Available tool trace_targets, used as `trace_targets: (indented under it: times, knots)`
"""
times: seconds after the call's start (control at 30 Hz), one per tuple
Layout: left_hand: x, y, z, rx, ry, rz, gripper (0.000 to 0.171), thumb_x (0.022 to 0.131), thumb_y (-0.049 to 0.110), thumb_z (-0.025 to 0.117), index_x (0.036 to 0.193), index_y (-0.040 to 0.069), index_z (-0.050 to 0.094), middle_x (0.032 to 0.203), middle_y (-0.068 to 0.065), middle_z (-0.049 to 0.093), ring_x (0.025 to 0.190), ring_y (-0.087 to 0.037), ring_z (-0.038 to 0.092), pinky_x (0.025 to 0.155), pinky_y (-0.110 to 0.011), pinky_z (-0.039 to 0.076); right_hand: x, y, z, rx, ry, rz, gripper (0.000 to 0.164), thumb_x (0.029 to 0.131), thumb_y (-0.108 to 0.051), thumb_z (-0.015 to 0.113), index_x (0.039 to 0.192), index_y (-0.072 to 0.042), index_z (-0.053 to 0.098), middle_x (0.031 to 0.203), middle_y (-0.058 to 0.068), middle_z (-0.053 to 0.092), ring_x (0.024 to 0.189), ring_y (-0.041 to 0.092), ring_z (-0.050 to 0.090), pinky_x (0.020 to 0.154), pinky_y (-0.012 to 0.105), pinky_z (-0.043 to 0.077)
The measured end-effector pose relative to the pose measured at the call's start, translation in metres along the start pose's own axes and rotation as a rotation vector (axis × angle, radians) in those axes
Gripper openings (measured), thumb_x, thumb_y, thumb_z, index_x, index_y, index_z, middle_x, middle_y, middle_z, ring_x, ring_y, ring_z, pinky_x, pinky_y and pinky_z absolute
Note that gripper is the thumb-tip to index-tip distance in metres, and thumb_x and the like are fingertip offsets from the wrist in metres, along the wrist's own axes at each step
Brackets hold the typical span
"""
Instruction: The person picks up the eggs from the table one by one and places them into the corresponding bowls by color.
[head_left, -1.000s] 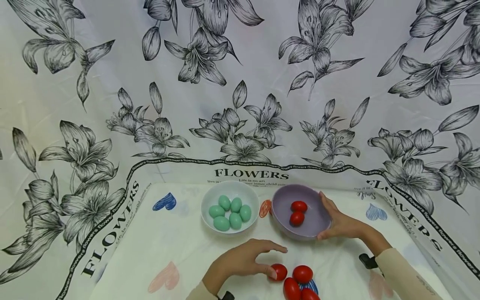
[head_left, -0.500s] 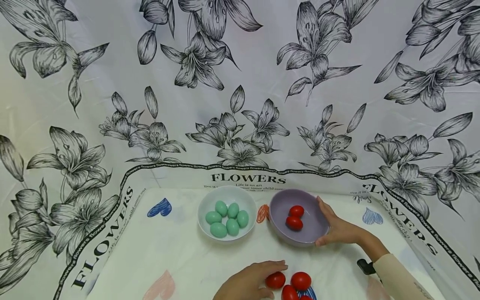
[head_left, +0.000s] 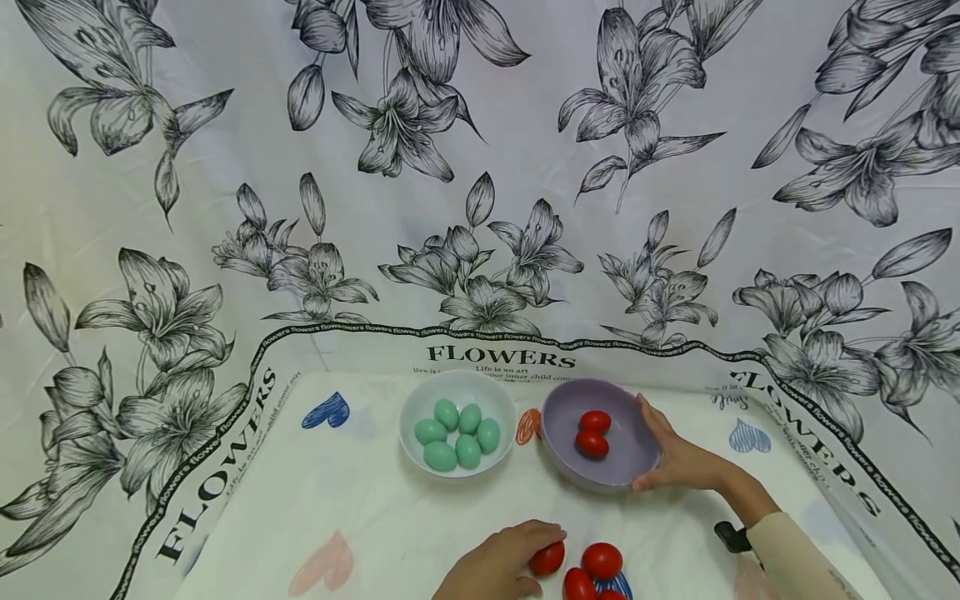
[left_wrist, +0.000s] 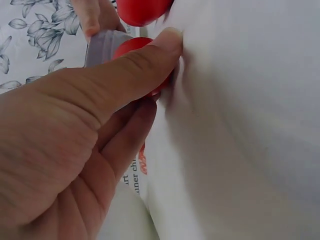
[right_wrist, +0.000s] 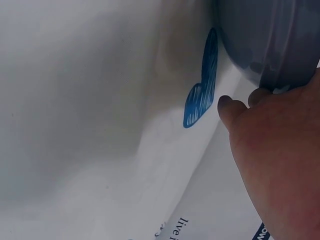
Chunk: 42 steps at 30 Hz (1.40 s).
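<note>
Gripped in the left hand (head_left: 486, 570), between thumb and curled fingers, a red egg (head_left: 548, 559), low over the worktop (head_left: 375, 508); whether touching the white cloth there, cannot tell. Just right of the left fingers, three loose red eggs (head_left: 602, 561), close together, the nearer two cut off by the lower edge of the head view, with a blue heart print (head_left: 622, 583) partly beneath. Beyond the left fingers and to their right, a purple bowl (head_left: 561, 421), upright, held at its right side by the right hand (head_left: 678, 458), with thumb on the near part of the wall and fingers on the far part. Left of the right fingers, inside that bowl, two more red eggs (head_left: 592, 444), touching. Farther left of the right fingers, and straight beyond the left ones, a white bowl (head_left: 486, 388) with six green eggs (head_left: 468, 451), well apart from either hand. Between the bowls, an orange heart print (head_left: 528, 426). Right of the right fingers, a pale blue heart print (head_left: 749, 436).
</note>
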<state>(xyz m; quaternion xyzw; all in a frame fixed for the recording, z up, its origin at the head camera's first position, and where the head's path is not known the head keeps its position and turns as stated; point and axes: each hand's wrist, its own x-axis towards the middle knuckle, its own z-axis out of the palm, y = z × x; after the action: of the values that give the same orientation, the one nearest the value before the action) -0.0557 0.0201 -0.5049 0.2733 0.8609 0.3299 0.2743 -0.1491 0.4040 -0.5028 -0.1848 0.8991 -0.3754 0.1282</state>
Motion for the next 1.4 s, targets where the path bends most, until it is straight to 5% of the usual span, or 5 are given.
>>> trace_targets:
  times: [0.13, 0.33, 0.67, 1.0, 1.4]
  knots:
    - [0.003, 0.0, 0.003, -0.023, 0.018, -0.07, 0.06, 0.085, 0.021, 0.09, 0.136, 0.042, 0.067, 0.13, 0.023, 0.064, 0.114, -0.004, 0.062, 0.099, -0.04, 0.059, -0.004, 0.003, 0.002, -0.01, 0.001, -0.013, 0.15, 0.073, -0.032, 0.097, 0.167, -0.011, -0.018, 0.173, 0.026, -0.009, 0.155, 0.056, 0.008, 0.113, 0.077, 0.03]
    - [0.002, -0.011, 0.004, -0.07, 0.099, -0.035, 0.057, 0.082, 0.028, 0.093, 0.131, 0.043, 0.067, 0.124, 0.028, 0.062, 0.112, -0.001, 0.058, 0.101, -0.038, 0.057, -0.003, 0.005, 0.0, -0.053, 0.022, -0.027, 0.151, 0.072, -0.034, 0.098, 0.168, -0.014, -0.017, 0.175, 0.023, -0.007, 0.156, 0.052, 0.011, 0.114, 0.071, 0.033]
    - [-0.006, -0.019, -0.01, -0.347, 0.218, 0.152, 0.058, 0.086, 0.035, 0.09, 0.138, 0.031, 0.065, 0.125, 0.022, 0.063, 0.113, 0.001, 0.065, 0.099, -0.024, 0.057, 0.001, 0.001, 0.001, -0.021, 0.002, -0.007, 0.15, 0.073, -0.037, 0.097, 0.168, -0.015, -0.018, 0.174, 0.023, -0.008, 0.155, 0.053, 0.011, 0.112, 0.075, 0.034]
    - [-0.004, -0.005, -0.028, -0.406, 0.361, 0.34, 0.064, 0.086, 0.037, 0.089, 0.143, 0.033, 0.06, 0.133, 0.014, 0.066, 0.123, -0.006, 0.066, 0.102, -0.028, 0.055, -0.001, 0.003, 0.0, -0.018, 0.004, -0.014, 0.15, 0.074, -0.034, 0.097, 0.167, -0.019, -0.02, 0.175, 0.022, -0.009, 0.156, 0.054, 0.008, 0.113, 0.076, 0.03]
    - [0.03, 0.015, -0.066, -0.412, 0.421, 0.483, 0.071, 0.085, 0.027, 0.09, 0.149, 0.025, 0.06, 0.143, 0.004, 0.065, 0.13, -0.011, 0.064, 0.102, -0.025, 0.053, -0.001, 0.004, -0.002, -0.05, 0.011, -0.014, 0.15, 0.073, -0.035, 0.097, 0.168, -0.019, -0.018, 0.175, 0.02, -0.007, 0.157, 0.049, 0.009, 0.117, 0.063, 0.03]
